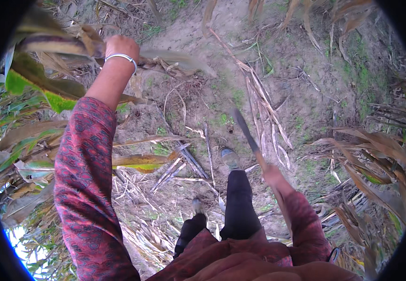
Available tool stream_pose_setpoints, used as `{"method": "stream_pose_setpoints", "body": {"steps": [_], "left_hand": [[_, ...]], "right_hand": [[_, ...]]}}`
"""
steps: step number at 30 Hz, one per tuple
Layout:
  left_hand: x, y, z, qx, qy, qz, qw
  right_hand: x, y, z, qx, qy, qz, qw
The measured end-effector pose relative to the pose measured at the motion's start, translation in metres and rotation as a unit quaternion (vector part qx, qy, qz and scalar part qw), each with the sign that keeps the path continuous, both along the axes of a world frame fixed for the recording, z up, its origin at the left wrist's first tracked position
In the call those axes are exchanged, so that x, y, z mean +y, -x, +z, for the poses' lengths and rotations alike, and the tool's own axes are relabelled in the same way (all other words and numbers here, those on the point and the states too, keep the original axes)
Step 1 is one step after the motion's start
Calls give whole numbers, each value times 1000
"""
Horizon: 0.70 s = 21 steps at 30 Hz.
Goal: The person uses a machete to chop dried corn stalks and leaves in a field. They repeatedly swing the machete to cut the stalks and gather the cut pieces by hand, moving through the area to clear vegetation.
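Observation:
At the upper left, my left hand (122, 47) is closed around a maize stalk (60, 45). Brown dried leaves and a partly green leaf (44, 82) hang about it, and blur hides where the stalk ends. Lower and to the right, my right hand (273, 175) grips a wooden-handled blade tool (259, 156). Its dark metal blade (245, 126) points up and away from me over the soil, apart from the stalk in my left hand. The tool's handle runs back along my right forearm.
Standing maize plants (23, 168) crowd the left side. Dry maize leaves (375, 172) lie or hang at the right. Cut dry stalks (262, 105) litter the bare soil (189, 31) ahead, and a short stub (230, 129) stands just beyond my front shoe (230, 158).

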<state>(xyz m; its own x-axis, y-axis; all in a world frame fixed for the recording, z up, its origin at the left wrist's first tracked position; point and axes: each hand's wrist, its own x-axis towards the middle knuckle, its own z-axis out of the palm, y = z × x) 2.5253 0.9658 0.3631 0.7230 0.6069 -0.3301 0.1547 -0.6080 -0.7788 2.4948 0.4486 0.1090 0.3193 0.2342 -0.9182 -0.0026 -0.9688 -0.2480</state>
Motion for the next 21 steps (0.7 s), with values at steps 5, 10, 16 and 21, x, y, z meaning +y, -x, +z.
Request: {"method": "stream_pose_setpoints", "body": {"steps": [5,10,16,21], "left_hand": [[5,24,-5,-31,40,-59,997],[1,45,-13,-79,14,-108,991],[8,82,-27,-142,-47,-213,966],[-3,166,-31,-87,-8,-9,996]], "right_hand": [[153,-87,21,-78,-248,-156,953],[263,-165,56,-215,-339,-213,890],[300,-84,-48,-214,-254,-86,939],[220,-1,-101,-7,-68,60,996]]}}
